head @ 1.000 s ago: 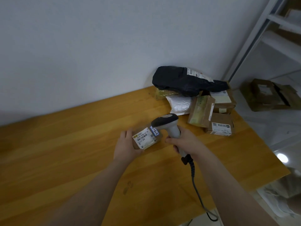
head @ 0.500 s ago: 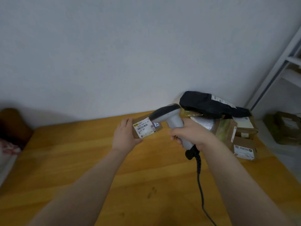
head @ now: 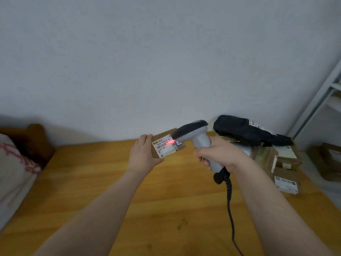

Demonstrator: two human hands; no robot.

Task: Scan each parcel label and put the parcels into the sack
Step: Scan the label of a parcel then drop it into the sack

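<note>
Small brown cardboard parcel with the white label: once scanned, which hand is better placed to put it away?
Left. The left hand grips the small brown cardboard parcel, while the right hand is wrapped round the grey handheld scanner, its red line on the parcel.

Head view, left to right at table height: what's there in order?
White pillow with red pattern → left hand → small brown cardboard parcel with white label → grey handheld barcode scanner held by the right hand → black plastic mailer bag → brown cardboard box at the table's right edge.
</note>
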